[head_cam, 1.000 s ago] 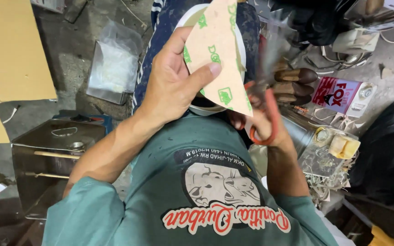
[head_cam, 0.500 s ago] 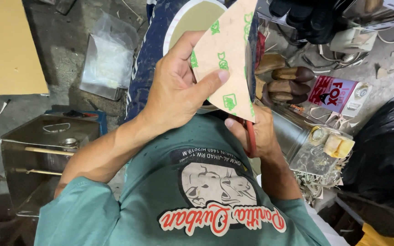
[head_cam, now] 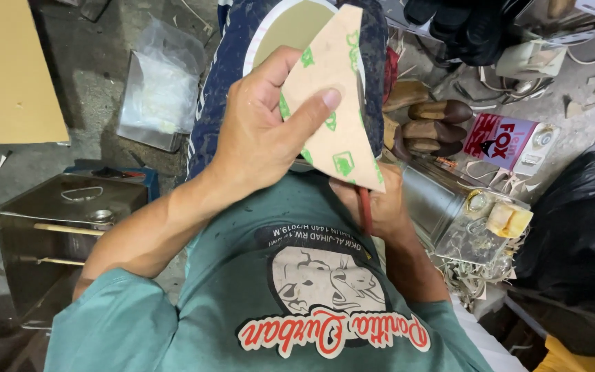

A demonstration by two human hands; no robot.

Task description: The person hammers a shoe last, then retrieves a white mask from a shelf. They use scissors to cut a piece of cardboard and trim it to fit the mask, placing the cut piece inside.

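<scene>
The left hand (head_cam: 256, 141) pinches a thin tan curved sheet with green marks (head_cam: 332, 110); it looks light and bendy, best held by its edge. Below the sheet, the right hand (head_cam: 380, 207) is closed around a red handle (head_cam: 364, 210).

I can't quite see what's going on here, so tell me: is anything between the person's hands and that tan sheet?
Nothing visible. The left hand already holds the tan sheet with green marks, its thumb pressed on the face. The right hand sits just under the sheet's lower edge, closed on a red-handled tool, most of it hidden.
</scene>
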